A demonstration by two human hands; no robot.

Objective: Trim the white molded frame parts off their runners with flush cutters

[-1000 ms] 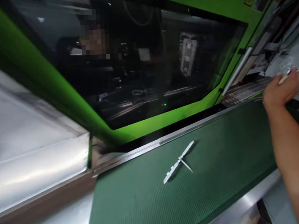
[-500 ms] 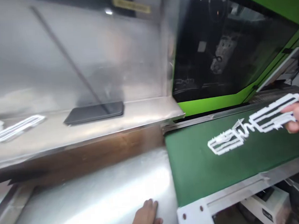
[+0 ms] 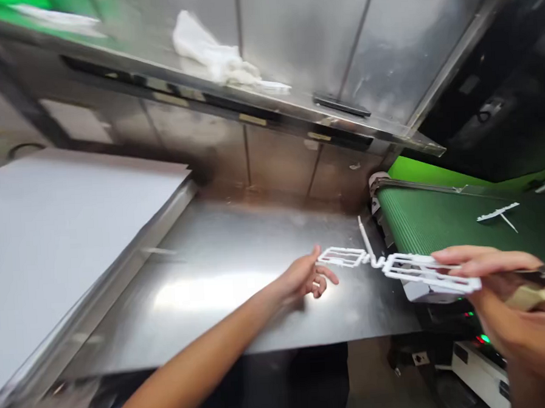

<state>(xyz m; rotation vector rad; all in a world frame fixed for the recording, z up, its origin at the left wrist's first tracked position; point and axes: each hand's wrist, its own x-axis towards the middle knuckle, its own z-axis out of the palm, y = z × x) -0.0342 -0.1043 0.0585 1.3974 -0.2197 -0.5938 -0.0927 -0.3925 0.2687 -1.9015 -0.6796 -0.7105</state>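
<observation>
A white plastic moulded piece (image 3: 409, 268), two slotted frames joined by a wavy link with a thin stem, stretches between my hands above the metal tabletop. My right hand (image 3: 510, 301) is closed on its right frame. Tucked in the same hand is a dark tool with a pale yellowish part (image 3: 528, 297), whose kind I cannot make out. At the other end, my left hand (image 3: 306, 278) has its thumb and index finger at the edge of the left frame, the other fingers curled. Another white plastic piece (image 3: 498, 212) lies on the green conveyor belt (image 3: 419, 220).
A metal shelf (image 3: 387, 128) runs behind the metal tabletop (image 3: 242, 315), bearing a white cloth-like bundle (image 3: 214, 55) and a flat black object (image 3: 341, 105). At left stands a large white-topped surface (image 3: 73, 226). Below the belt is a white box with lights (image 3: 480, 370).
The view has swung left and back. My left hand has risen from the tabletop to the piece's left end. My right hand has brought the piece leftward, off the belt.
</observation>
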